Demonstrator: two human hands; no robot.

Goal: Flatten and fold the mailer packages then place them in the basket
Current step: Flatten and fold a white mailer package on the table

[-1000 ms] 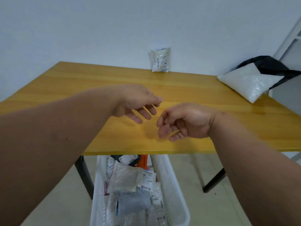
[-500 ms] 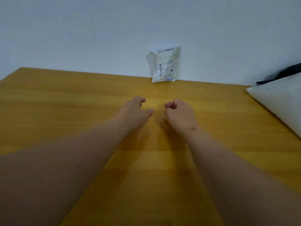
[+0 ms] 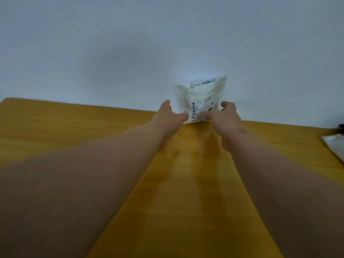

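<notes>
Pickup step in hand: left hand (image 3: pixel 168 118) and right hand (image 3: pixel 226 118) pinch the mailer (image 3: pixel 202 98) by its lower corners, upright between them against the wall; next, judged, laying it nearer for flattening.

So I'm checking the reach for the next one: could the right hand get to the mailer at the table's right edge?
Probably yes: bare table lies between the right hand and that white mailer, but the hand grips the small mailer now.
</notes>
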